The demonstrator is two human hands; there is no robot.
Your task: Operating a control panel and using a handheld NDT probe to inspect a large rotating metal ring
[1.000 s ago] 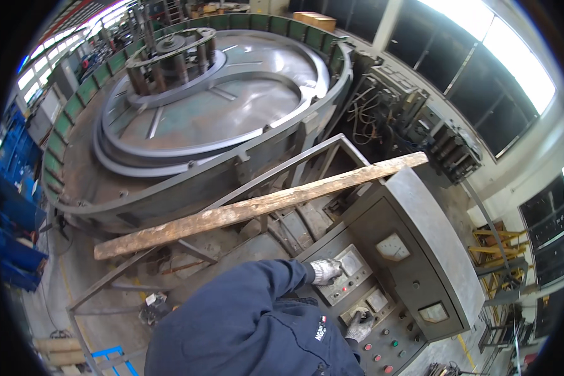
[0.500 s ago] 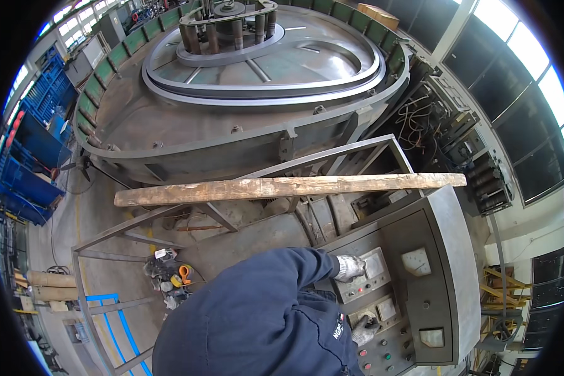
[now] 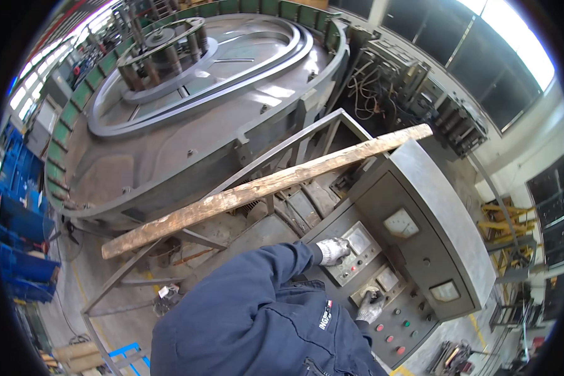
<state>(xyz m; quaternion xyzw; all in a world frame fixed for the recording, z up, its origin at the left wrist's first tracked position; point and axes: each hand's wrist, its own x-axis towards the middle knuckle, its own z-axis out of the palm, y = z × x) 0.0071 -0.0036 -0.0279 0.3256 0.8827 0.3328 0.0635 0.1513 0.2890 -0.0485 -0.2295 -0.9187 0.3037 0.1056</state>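
Observation:
A grey sloped control console [image 3: 442,207] stands in front of me on the right. My left hand [image 3: 334,250], in a whitish knit glove, rests on the upper meter panel [image 3: 366,255], just left of its gauge. Its fingers are curled closed, and they hide whatever is under them. Nearer to me, my right hand [image 3: 371,306], gloved too, closes its fingers round a dark control knob on the lower panel [image 3: 390,279]; the knob is mostly covered. Red push buttons [image 3: 390,339] and a green button [image 3: 407,324] sit beside that hand on the console face.
A long rough wooden beam [image 3: 263,188] lies slanting across a metal frame railing [image 3: 116,282] and reaches the console top. Beyond is a large round machine table with a green-walled rim [image 3: 188,182], bearing a grey ring [image 3: 232,84]. Cables [image 3: 373,88] hang behind the console.
The view has turned and tilted, so the beam and machine appear slanted and shifted left. Both hands stay at the same places on the console panels.

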